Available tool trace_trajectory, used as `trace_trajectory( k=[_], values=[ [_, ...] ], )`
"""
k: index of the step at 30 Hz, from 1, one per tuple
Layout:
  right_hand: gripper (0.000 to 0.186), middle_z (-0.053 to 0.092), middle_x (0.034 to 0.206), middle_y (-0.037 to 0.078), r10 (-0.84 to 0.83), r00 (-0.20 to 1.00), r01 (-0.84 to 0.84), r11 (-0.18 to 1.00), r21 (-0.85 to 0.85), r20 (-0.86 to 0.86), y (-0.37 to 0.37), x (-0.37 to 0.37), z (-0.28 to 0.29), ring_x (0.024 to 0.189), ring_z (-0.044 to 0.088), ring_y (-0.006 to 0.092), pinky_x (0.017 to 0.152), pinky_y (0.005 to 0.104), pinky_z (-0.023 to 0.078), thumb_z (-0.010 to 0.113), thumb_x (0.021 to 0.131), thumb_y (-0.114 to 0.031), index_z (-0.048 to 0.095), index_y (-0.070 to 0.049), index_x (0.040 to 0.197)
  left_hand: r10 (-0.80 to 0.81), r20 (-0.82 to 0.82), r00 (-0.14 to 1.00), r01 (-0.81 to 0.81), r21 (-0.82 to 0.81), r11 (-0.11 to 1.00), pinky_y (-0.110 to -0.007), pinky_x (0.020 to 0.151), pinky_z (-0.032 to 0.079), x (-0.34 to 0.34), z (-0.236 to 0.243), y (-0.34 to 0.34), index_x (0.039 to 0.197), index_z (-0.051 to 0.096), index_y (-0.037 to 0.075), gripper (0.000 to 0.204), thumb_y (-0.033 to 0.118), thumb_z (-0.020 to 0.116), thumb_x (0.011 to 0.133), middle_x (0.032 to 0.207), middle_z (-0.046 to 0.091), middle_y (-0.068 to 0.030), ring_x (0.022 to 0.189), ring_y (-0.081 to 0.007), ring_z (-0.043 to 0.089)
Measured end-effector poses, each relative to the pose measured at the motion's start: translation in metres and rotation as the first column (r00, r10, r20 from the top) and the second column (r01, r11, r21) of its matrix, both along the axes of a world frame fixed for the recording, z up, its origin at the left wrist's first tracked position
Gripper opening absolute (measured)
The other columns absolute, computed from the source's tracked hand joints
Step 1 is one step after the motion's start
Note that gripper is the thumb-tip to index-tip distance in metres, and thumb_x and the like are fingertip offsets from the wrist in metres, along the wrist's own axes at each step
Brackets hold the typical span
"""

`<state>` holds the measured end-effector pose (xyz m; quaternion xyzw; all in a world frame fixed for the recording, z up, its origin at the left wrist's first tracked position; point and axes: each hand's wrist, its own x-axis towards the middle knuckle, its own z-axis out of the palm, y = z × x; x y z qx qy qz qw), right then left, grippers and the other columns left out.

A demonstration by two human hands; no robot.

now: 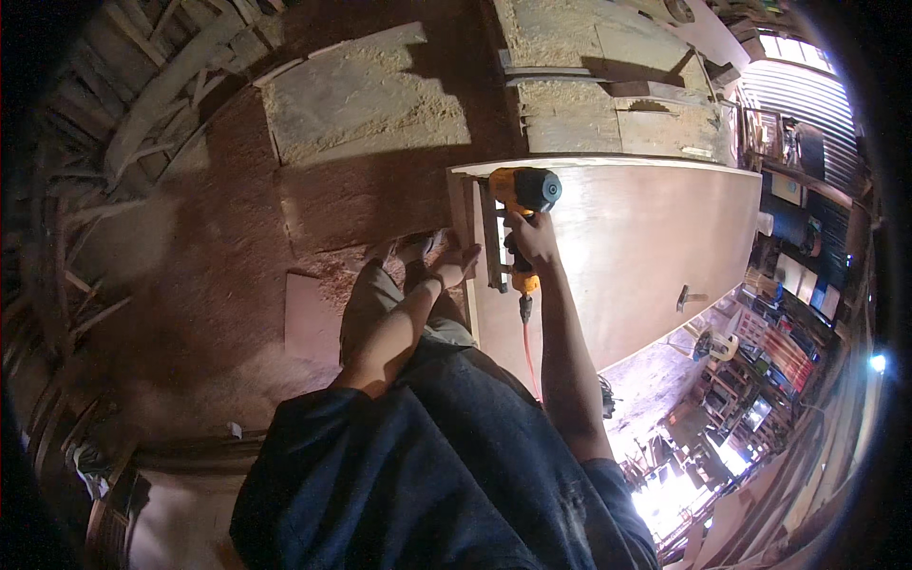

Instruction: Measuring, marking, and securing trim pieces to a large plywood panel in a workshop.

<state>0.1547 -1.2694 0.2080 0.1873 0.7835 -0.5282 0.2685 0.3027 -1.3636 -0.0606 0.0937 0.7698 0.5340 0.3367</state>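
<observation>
**Nail gun held at left end of wide panel; work looks partway, fastener count unreadable**

Far left: heap of rough, greyish wooden offcuts (142,104), well apart from the work. Next, a flat reddish-brown rectangular sheet (313,318) lies on the brown floor (209,228), left of the person's legs.

Left hand (458,267) is at the panel's left edge, fingers stretched toward the narrow wooden edging strip (472,309); can't tell whether they grip it or only rest there.

Just right of it, the yellow-and-black nail gun (518,190) is over the panel's left end. Right hand (537,239) has its fingers wrapped round the handle. Thin red air hose (529,356) runs down from its base.

Wide, pale, smooth wooden panel (655,237) stretches right. Small hammer with a wooden handle (686,298) lies on it near the lower edge, unheld.

Progress, judged: surface sheet and edging look in place; the left end seems in hand. Nail heads too small to see, so fastening done or left can't be told.
</observation>
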Motion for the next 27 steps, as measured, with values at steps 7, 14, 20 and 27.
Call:
trace_trajectory(
  k=[7, 14, 20, 27],
  values=[
    [0.017, 0.055, 0.061, 0.003, -0.041, 0.999, 0.041, 0.999, -0.010, -0.014, 0.011, 0.006, -0.031, 0.047, 0.054, 0.0117, 0.042, 0.0267, 0.044, 0.054, 0.086, -0.018, 0.059, -0.002, 0.089, 0.016, -0.137, 0.990, -0.067, -0.378, 0.924, -0.042, 0.106, 0.030, 0.018, -0.062, 0.036, 0.146, 0.007, -0.002, 0.091, 0.065, 0.031, 0.091, 0.148, 0.025, -0.0253, 0.135, -0.0338, 0.031],
    [0.017, 0.060, 0.072, 0.004, -0.013, 0.998, 0.009, 0.998, 0.067, 0.054, 0.005, 0.037, -0.008, 0.052, 0.054, 0.0108, 0.047, 0.0257, 0.044, 0.053, 0.089, -0.016, 0.060, -0.001, 0.093, 0.361, 0.464, 0.809, -0.547, 0.370, 0.751, -0.044, 0.103, 0.034, 0.009, -0.054, 0.012, 0.137, 0.032, -0.001, 0.082, 0.057, 0.056, 0.084, 0.132, 0.048, -0.0216, 0.124, -0.0349, 0.045],
    [0.020, 0.058, 0.071, 0.002, -0.108, 0.970, 0.102, 0.994, 0.037, 0.218, 0.032, 0.129, -0.004, 0.051, 0.052, 0.0094, 0.046, 0.0259, 0.042, 0.053, 0.089, -0.015, 0.064, -0.003, 0.100, -0.188, 0.551, 0.813, -0.119, 0.474, 0.873, -0.037, 0.077, 0.049, -0.043, 0.022, -0.071, 0.128, 0.047, 0.007, 0.061, 0.043, 0.066, 0.082, 0.113, 0.060, -0.0101, 0.097, -0.0195, 0.058],
    [0.024, 0.058, 0.072, 0.003, -0.184, 0.971, 0.175, 0.982, 0.069, 0.155, 0.030, 0.183, -0.010, 0.051, 0.053, 0.0107, 0.047, 0.0259, 0.043, 0.053, 0.086, -0.011, 0.063, -0.002, 0.105, 0.239, 0.680, 0.693, -0.493, 0.205, 0.845, -0.037, 0.087, 0.050, -0.072, 0.028, -0.045, 0.135, 0.018, -0.017, 0.107, 0.049, 0.075, 0.073, 0.129, 0.047, -0.0269, 0.107, -0.0286, 0.058]
  ],
)
